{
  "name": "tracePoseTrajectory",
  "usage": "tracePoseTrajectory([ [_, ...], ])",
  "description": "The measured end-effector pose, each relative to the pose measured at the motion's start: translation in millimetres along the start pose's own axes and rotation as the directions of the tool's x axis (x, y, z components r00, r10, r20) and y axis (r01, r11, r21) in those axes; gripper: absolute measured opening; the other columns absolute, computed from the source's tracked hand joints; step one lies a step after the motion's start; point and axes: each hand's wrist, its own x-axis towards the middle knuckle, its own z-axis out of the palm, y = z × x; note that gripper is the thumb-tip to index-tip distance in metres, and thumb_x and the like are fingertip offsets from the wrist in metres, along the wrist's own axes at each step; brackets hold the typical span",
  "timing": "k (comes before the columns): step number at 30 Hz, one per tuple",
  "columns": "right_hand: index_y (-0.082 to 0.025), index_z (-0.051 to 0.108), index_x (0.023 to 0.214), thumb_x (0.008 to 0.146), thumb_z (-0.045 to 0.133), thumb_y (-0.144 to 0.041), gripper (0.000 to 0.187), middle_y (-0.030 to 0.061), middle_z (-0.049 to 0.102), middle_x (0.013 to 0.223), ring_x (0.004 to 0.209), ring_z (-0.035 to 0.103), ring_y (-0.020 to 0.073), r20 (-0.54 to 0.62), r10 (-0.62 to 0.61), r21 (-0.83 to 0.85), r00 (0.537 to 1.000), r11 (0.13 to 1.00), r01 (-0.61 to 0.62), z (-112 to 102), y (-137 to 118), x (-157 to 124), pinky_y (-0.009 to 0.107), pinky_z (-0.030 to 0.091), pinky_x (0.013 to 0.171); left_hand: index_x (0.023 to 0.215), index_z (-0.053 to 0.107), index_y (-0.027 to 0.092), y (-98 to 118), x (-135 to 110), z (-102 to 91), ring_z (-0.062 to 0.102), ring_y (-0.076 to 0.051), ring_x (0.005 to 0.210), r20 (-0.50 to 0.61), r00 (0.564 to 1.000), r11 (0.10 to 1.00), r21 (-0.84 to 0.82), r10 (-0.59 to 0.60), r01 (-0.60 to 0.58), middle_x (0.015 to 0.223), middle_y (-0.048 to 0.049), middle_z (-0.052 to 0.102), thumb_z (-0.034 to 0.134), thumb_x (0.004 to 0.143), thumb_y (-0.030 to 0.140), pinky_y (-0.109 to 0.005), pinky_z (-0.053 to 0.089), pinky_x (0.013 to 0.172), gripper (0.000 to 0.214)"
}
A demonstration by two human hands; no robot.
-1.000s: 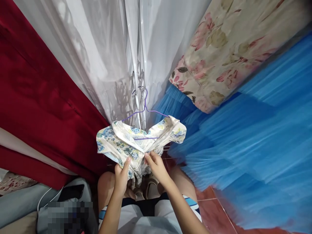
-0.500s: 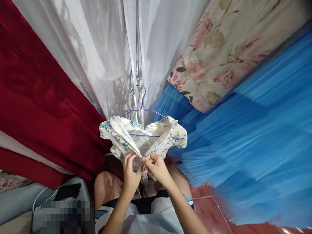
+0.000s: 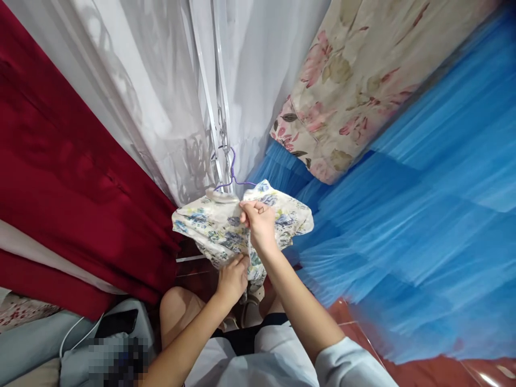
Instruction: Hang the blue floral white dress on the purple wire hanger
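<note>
A white short-sleeved blouse (image 3: 220, 223) with blue and yellow flowers hangs on a purple wire hanger (image 3: 233, 174). Its two edges meet along a line down the middle, and a small gap shows at the neck. My right hand (image 3: 260, 217) is closed in a pinch at the top of this seam, near the collar; any zip pull there is hidden by the fingers. Lower on the same seam, my left hand (image 3: 234, 279) grips the blouse fabric. Below the hands, the garment's bottom part hangs between my knees.
White curtains (image 3: 161, 97) and a white metal stand (image 3: 217, 107) are behind the blouse. Red cloth (image 3: 80, 177) hangs at left, floral cloth (image 3: 322, 118) and blue tulle (image 3: 403, 226) at right. A dark phone (image 3: 116, 322) lies on a grey surface at lower left.
My right hand has moved up along the middle seam to the neck, and the wide V opening has closed. My left hand has shifted slightly lower, holding the fabric.
</note>
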Motion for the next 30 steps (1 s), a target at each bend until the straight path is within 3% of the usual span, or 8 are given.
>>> tracePoseTrajectory([
  [5, -0.015, 0.063, 0.069, 0.075, 0.069, -0.034, 0.02, -0.0038, 0.056, 0.042, 0.033, 0.039, 0.0073, 0.114, 0.003, -0.068, 0.993, 0.998, 0.005, 0, -10, 8, 0.021, 0.03, 0.037, 0.095, 0.072, 0.024, 3, 5, -22.9, 0.067, -0.024, 0.084, 0.052, 0.997, 0.998, -0.018, 0.054, -0.053, 0.098, -0.0096, 0.071, 0.057, 0.086, 0.016, -0.033, 0.05, 0.076, 0.02],
  [7, -0.016, 0.062, 0.069, 0.076, 0.068, -0.035, 0.021, -0.0042, 0.056, 0.041, 0.033, 0.039, 0.0072, 0.145, 0.012, -0.111, 0.989, 0.994, 0.004, -6, -9, 2, 0.02, 0.03, 0.037, 0.1, 0.07, 0.023, 11, 24, -49.3, 0.065, -0.023, 0.087, -0.086, 0.991, 0.993, -0.056, 0.099, -0.104, 0.094, -0.0087, 0.069, 0.057, 0.09, 0.021, -0.032, 0.049, 0.08, 0.017],
  [10, -0.016, 0.059, 0.067, 0.077, 0.067, -0.034, 0.021, -0.0044, 0.055, 0.04, 0.033, 0.039, 0.0069, 0.199, 0.02, -0.179, 0.98, 0.984, 0.016, -15, -7, -8, 0.02, 0.029, 0.038, 0.126, 0.059, 0.02, 28, 67, -94.2, 0.062, -0.018, 0.083, -0.389, 0.907, 0.984, -0.013, 0.158, -0.177, 0.097, -0.0085, 0.066, 0.053, 0.094, 0.025, -0.029, 0.049, 0.078, 0.033],
  [13, -0.017, 0.057, 0.07, 0.08, 0.065, -0.034, 0.021, -0.0045, 0.055, 0.041, 0.034, 0.039, 0.0071, 0.241, 0.01, -0.224, 0.97, 0.973, 0.046, -19, -2, -11, 0.02, 0.029, 0.04, 0.119, 0.064, 0.02, 44, 106, -124.1, 0.061, -0.017, 0.084, -0.284, 0.906, 0.949, 0.109, 0.315, -0.295, 0.097, -0.0067, 0.064, 0.051, 0.097, 0.027, -0.028, 0.047, 0.081, 0.027],
  [16, -0.019, 0.052, 0.068, 0.08, 0.063, -0.034, 0.022, -0.0067, 0.049, 0.042, 0.036, 0.037, 0.007, 0.206, -0.02, -0.255, 0.978, 0.964, 0.073, -19, 9, -8, 0.021, 0.026, 0.04, 0.1, 0.067, 0.019, 54, 126, -131.8, 0.061, -0.017, 0.089, -0.183, 0.89, 0.905, 0.167, 0.418, -0.391, 0.095, -0.0061, 0.065, 0.048, 0.098, 0.027, -0.028, 0.046, 0.082, 0.021],
  [20, -0.021, 0.047, 0.066, 0.078, 0.061, -0.031, 0.021, -0.0085, 0.04, 0.046, 0.04, 0.033, 0.0072, 0.157, -0.084, -0.35, 0.984, 0.927, 0.135, -18, 28, -1, 0.022, 0.023, 0.042, 0.092, 0.066, 0.017, 57, 132, -132.0, 0.06, -0.019, 0.089, -0.331, 0.835, 0.894, 0.244, 0.44, -0.375, 0.088, -0.0055, 0.066, 0.054, 0.096, 0.027, -0.032, 0.044, 0.088, 0.016],
  [26, -0.02, 0.051, 0.064, 0.078, 0.06, -0.031, 0.019, -0.0031, 0.052, 0.051, 0.045, 0.043, 0.0109, 0.203, -0.036, -0.528, 0.979, 0.838, 0.14, -30, 42, -6, 0.024, 0.029, 0.046, 0.091, 0.066, 0.015, 12, 146, -166.8, 0.06, -0.016, 0.087, -0.709, 0.693, 0.984, 0.011, 0.133, -0.177, 0.087, -0.0047, 0.065, 0.055, 0.095, 0.034, -0.027, 0.045, 0.083, 0.023],
  [30, -0.021, 0.048, 0.063, 0.078, 0.06, -0.03, 0.021, -0.0054, 0.045, 0.047, 0.043, 0.04, 0.0103, 0.213, -0.022, -0.501, 0.977, 0.856, 0.129, -42, 45, -20, 0.024, 0.029, 0.046, 0.086, 0.064, 0.013, -49, 146, -183.0, 0.055, -0.01, 0.076, -0.712, 0.612, 0.844, -0.52, -0.344, -0.13, 0.078, -0.0001, 0.06, 0.063, 0.089, 0.025, -0.021, 0.044, 0.078, 0.013],
])
